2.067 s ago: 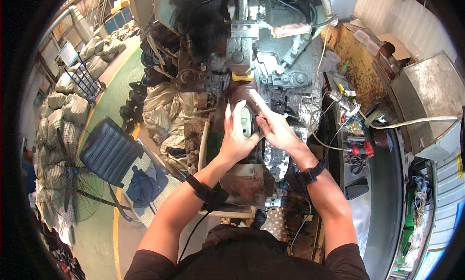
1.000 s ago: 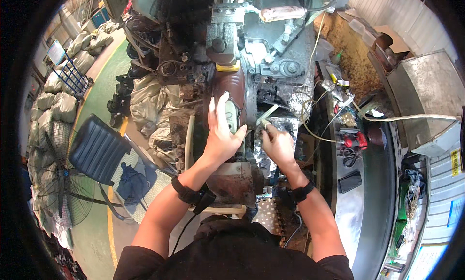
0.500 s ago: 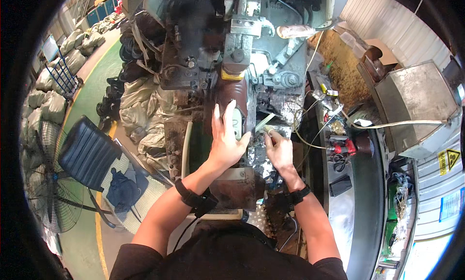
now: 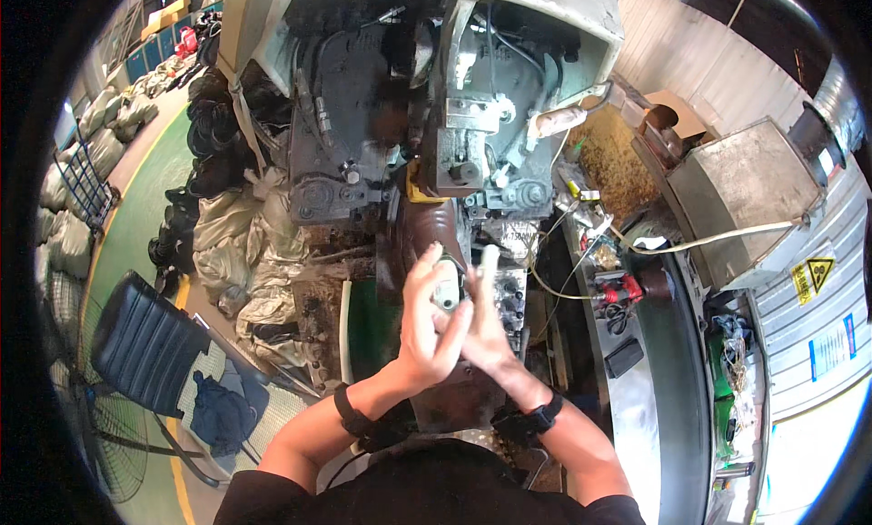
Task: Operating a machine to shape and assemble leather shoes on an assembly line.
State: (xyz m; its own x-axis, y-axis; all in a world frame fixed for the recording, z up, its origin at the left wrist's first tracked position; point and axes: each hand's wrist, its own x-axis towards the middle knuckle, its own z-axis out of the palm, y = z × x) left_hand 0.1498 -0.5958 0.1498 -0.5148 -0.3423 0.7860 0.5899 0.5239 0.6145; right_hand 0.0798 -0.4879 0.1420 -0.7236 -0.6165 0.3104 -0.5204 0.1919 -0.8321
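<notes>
— Pale and small, what is the person holding in front of the big machine (image 4: 427, 116)?

— Both hands are meeting around a small pale part (image 4: 445, 293). The left hand (image 4: 425, 330) is standing with the fingers stretched up, lying against the part from the left. The right hand (image 4: 486, 330) is pressing from the right, and its fingers are grasping a thin white stick (image 4: 489, 263) that is pointing up. Both wrists are wearing black bands.

— Where is this part exactly?

— It is staying between the two palms, just above a brown rounded piece (image 4: 427, 230) of the machine, and a yellow piece is sitting behind that.

— Are any signs or packages showing?

— Yes. At the right edge, a yellow triangle warning sign (image 4: 815, 272) is hanging on the ribbed wall, and a white and blue sheet (image 4: 831, 343) is hanging under it. An open cardboard box (image 4: 670, 116) is sitting beside a grey metal box (image 4: 749, 193). At the left, grey sacks (image 4: 59, 225) are piling near a dark chair (image 4: 145, 339).
</notes>
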